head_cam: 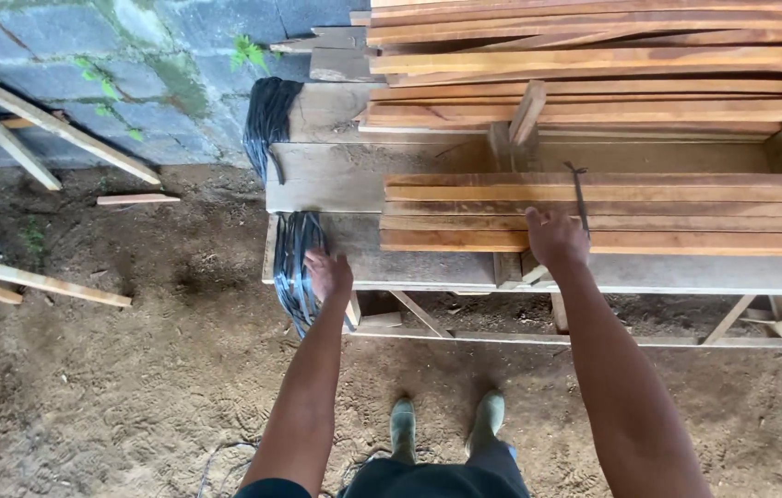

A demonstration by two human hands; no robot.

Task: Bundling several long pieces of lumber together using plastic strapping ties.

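Left hand [328,275] rests on the bundle of blue-black plastic straps [296,267] that drapes over the near left edge of the grey wooden tabletop [428,267]; its fingers curl onto the strands, though whether they truly grip them cannot be told. Right hand [555,237] lies flat, fingers spread narrow, on the near edge of the stack of reddish-brown wooden slats [686,217], gripping nothing that shows. These slats are long, thin and rough-sawn, laid side by side and layered on the tabletop, their left ends roughly flush. A single dark strap [579,195] lies across them just beyond the right hand.

Right ends of the slats are cut off by the frame, so their length is hidden. A second, larger pile of slats [594,65] sits further back, also cropped at the top and right; the number of slats in either pile is hard to make out. Two strap bundles show: the one under the left hand and another [268,115] hanging farther back. Two green boots [446,426] stand on the dirt floor [133,369]
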